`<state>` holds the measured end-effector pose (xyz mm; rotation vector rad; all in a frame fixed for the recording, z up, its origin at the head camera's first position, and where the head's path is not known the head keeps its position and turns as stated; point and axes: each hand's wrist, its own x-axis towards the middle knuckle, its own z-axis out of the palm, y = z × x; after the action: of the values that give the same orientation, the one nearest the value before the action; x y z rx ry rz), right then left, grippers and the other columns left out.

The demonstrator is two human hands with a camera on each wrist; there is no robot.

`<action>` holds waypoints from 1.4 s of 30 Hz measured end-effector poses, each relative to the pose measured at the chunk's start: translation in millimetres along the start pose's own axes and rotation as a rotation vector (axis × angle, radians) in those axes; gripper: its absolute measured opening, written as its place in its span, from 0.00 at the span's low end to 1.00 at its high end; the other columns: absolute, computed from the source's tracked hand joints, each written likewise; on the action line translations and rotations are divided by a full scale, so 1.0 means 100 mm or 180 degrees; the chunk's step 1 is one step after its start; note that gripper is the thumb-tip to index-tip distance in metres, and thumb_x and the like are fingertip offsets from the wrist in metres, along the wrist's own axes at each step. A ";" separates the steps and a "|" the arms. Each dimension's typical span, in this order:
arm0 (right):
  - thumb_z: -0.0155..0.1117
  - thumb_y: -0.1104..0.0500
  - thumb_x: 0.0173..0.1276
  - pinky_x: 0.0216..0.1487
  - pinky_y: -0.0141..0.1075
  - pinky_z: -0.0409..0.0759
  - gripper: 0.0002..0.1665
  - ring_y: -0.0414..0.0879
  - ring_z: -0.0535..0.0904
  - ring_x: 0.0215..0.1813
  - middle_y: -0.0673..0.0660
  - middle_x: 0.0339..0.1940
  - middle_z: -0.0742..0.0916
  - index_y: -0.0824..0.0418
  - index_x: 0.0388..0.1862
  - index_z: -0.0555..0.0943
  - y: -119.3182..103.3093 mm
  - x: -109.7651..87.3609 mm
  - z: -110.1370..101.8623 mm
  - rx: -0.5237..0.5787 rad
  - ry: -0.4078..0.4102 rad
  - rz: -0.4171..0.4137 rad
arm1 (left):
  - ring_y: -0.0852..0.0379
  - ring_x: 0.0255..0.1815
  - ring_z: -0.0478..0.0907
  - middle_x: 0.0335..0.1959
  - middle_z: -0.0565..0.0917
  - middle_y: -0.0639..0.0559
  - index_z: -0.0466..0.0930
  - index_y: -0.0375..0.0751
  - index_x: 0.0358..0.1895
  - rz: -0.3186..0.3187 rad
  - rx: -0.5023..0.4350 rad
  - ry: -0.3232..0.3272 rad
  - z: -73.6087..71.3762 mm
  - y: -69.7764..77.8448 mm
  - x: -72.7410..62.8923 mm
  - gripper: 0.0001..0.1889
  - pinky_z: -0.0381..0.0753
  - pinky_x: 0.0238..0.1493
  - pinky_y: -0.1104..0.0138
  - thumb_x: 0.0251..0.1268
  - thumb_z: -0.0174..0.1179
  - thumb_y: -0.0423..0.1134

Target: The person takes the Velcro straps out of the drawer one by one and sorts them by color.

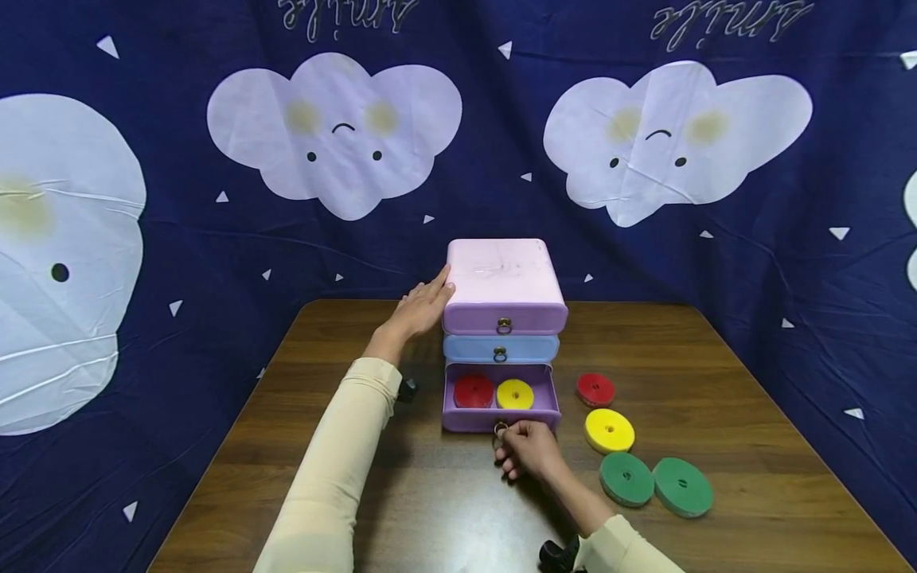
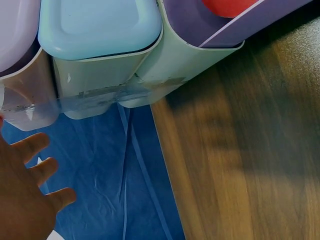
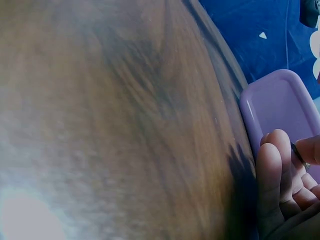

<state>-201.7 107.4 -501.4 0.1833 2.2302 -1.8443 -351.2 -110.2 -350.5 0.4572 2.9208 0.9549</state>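
A small drawer cabinet (image 1: 505, 274) stands on the table, with a pale pink top. Its top purple drawer and its blue drawer (image 1: 466, 348) are closed. The bottom purple drawer (image 1: 458, 419) is pulled out, holding a red disc (image 1: 474, 391) and a yellow disc (image 1: 515, 394) side by side. Against the cabinet's left side rests my left hand (image 1: 421, 309), fingers straight; the left wrist view shows its spread fingers (image 2: 42, 172). My right hand (image 1: 532, 450) pinches the metal ring pull (image 1: 500, 428) on the bottom drawer's front between thumb and finger.
Right of the cabinet lie a red disc (image 1: 596, 389), a yellow disc (image 1: 610, 430) and two green discs (image 1: 626, 478). The wooden table (image 1: 301, 446) ends at a dark blue curtain (image 1: 501, 199) with cloud prints behind the cabinet.
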 end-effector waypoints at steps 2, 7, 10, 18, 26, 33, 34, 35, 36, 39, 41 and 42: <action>0.58 0.57 0.67 0.16 0.37 0.79 0.14 0.39 0.76 0.12 0.53 0.17 0.85 0.69 0.29 0.76 0.01 -0.03 0.00 0.0035 -0.0020 -0.0007 | 0.43 0.78 0.41 0.77 0.51 0.53 0.36 0.68 0.75 0.0002 -0.0003 0.0002 0.00 0.00 0.00 0.31 0.40 0.74 0.42 0.71 0.23 0.65; 0.57 0.58 0.67 0.16 0.36 0.79 0.14 0.38 0.76 0.12 0.52 0.16 0.84 0.69 0.29 0.75 0.04 -0.11 0.01 0.0105 -0.0083 -0.0042 | 0.43 0.78 0.41 0.77 0.51 0.53 0.36 0.69 0.75 -0.0005 0.0004 -0.0011 0.00 0.00 -0.01 0.31 0.40 0.74 0.42 0.71 0.23 0.65; 0.57 0.58 0.67 0.16 0.36 0.79 0.13 0.38 0.76 0.12 0.52 0.16 0.84 0.68 0.28 0.75 0.06 -0.15 0.01 0.0113 -0.0122 -0.0032 | 0.43 0.78 0.40 0.77 0.50 0.53 0.35 0.69 0.75 -0.0012 0.0003 -0.0022 -0.01 0.00 -0.01 0.30 0.39 0.74 0.42 0.71 0.24 0.65; 0.58 0.58 0.67 0.16 0.36 0.79 0.14 0.38 0.77 0.12 0.52 0.17 0.84 0.69 0.30 0.75 0.10 -0.25 0.03 0.0149 -0.0158 -0.0028 | 0.42 0.79 0.40 0.78 0.49 0.53 0.34 0.69 0.75 -0.0025 0.0004 -0.0082 0.00 0.00 -0.02 0.31 0.39 0.74 0.42 0.71 0.22 0.65; 0.57 0.57 0.67 0.17 0.36 0.79 0.13 0.38 0.77 0.12 0.52 0.17 0.85 0.69 0.31 0.75 0.14 -0.32 0.03 0.0147 -0.0210 -0.0031 | 0.43 0.78 0.40 0.77 0.50 0.52 0.35 0.68 0.75 -0.0024 0.0034 -0.0036 0.00 0.01 -0.02 0.31 0.40 0.74 0.41 0.71 0.23 0.65; 0.58 0.57 0.66 0.17 0.35 0.79 0.14 0.37 0.77 0.13 0.52 0.17 0.85 0.69 0.31 0.76 0.14 -0.34 0.03 0.0131 -0.0190 -0.0029 | 0.43 0.79 0.40 0.78 0.50 0.52 0.34 0.69 0.75 -0.0023 0.0035 -0.0035 0.00 0.00 -0.02 0.30 0.39 0.74 0.41 0.71 0.23 0.65; 0.58 0.56 0.66 0.17 0.35 0.79 0.14 0.37 0.77 0.13 0.52 0.17 0.85 0.69 0.31 0.76 0.14 -0.34 0.03 0.0129 -0.0192 -0.0029 | 0.42 0.79 0.40 0.78 0.50 0.52 0.34 0.69 0.75 -0.0020 0.0038 -0.0039 0.00 0.00 -0.02 0.30 0.39 0.74 0.41 0.71 0.23 0.65; 0.59 0.56 0.66 0.17 0.35 0.79 0.15 0.37 0.77 0.13 0.52 0.17 0.85 0.69 0.31 0.76 0.14 -0.35 0.03 0.0129 -0.0196 -0.0033 | 0.42 0.78 0.40 0.78 0.50 0.52 0.35 0.69 0.75 -0.0019 0.0040 -0.0034 0.00 0.00 -0.01 0.30 0.39 0.74 0.41 0.71 0.23 0.65; 0.59 0.56 0.66 0.17 0.35 0.79 0.15 0.37 0.77 0.13 0.52 0.17 0.85 0.70 0.31 0.76 0.13 -0.35 0.03 0.0125 -0.0197 -0.0034 | 0.42 0.78 0.40 0.78 0.50 0.52 0.35 0.69 0.75 -0.0015 0.0035 -0.0031 0.00 0.00 -0.02 0.31 0.39 0.74 0.41 0.71 0.23 0.65; 0.60 0.55 0.66 0.16 0.35 0.79 0.17 0.37 0.77 0.13 0.52 0.18 0.85 0.70 0.31 0.76 0.11 -0.37 0.02 0.0107 -0.0217 -0.0042 | 0.42 0.78 0.40 0.78 0.50 0.52 0.35 0.69 0.75 -0.0005 0.0034 -0.0019 -0.01 0.00 -0.02 0.30 0.39 0.73 0.41 0.71 0.23 0.65; 0.60 0.53 0.66 0.16 0.35 0.78 0.19 0.37 0.76 0.13 0.52 0.17 0.85 0.71 0.31 0.76 0.09 -0.39 0.01 0.0085 -0.0230 -0.0056 | 0.42 0.78 0.40 0.78 0.50 0.52 0.35 0.68 0.75 -0.0002 0.0032 -0.0016 -0.01 0.01 -0.02 0.30 0.39 0.73 0.41 0.71 0.23 0.65; 0.61 0.53 0.66 0.16 0.35 0.78 0.19 0.37 0.76 0.12 0.52 0.17 0.85 0.71 0.30 0.76 0.08 -0.41 0.01 0.0070 -0.0235 -0.0065 | 0.42 0.78 0.40 0.78 0.50 0.52 0.35 0.68 0.75 -0.0003 0.0029 -0.0019 -0.01 0.01 -0.02 0.30 0.39 0.73 0.41 0.71 0.23 0.65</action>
<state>-160.6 110.4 -498.3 0.0950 2.1710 -1.8553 -348.7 -110.9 -349.3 0.4584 2.9212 0.9388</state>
